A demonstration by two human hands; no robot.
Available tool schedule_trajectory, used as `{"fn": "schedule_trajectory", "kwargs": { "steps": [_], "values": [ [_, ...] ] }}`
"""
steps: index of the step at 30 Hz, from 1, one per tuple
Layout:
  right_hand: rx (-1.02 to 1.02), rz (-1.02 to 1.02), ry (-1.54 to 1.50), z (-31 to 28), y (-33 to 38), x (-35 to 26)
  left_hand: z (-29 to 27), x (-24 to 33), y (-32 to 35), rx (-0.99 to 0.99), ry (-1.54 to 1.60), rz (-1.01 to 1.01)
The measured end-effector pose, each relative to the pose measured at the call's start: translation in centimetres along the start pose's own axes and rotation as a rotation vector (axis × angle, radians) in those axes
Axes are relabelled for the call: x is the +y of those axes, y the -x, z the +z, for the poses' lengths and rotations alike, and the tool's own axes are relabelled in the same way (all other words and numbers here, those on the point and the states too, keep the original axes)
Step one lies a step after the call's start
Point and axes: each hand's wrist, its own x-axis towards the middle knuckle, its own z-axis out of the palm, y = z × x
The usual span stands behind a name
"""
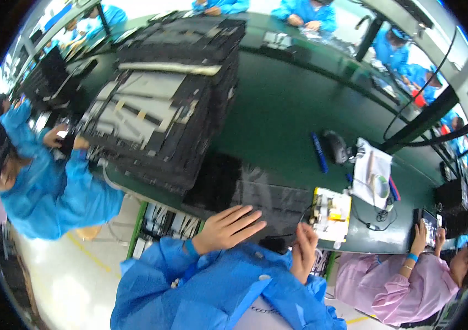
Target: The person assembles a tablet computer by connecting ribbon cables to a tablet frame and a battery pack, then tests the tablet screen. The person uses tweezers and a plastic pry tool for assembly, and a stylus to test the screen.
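A dark, glossy flat panel (pixel 272 201) lies on the bench's near edge in front of me. My left hand (pixel 228 228) rests at its near left part, fingers stretched out, holding nothing I can see. At the panel's right end, my right hand (pixel 304 250) is closed in a pinch. Whatever is between its fingertips is too small to make out. Just right of that hand sits a white and yellow fixture (pixel 332 214) with small metal parts on it. The panel's near edge is partly hidden by my hands and blue sleeves.
A tall stack of black trays (pixel 190 126) holding flat parts stands at the left. To the right are a blue pen (pixel 319 153), a mouse (pixel 335 146), a white sheet (pixel 371 173) with a tape roll (pixel 380 187), and a thin cable. Co-workers sit on both sides and across.
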Motion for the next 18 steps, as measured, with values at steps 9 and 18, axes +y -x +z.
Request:
{"fn": "schedule_trajectory", "kwargs": {
  "steps": [9, 18],
  "values": [
    [0.121, 0.012, -0.267, -2.2, -2.1, 0.7, -4.8, -1.9, -7.1, 0.45, -0.017, -0.297],
    [0.224, -0.043, -0.276, -6.4, -7.7, -0.5, -9.2, 0.8, -12.2, 0.549, 0.184, -0.597]
  ]
}}
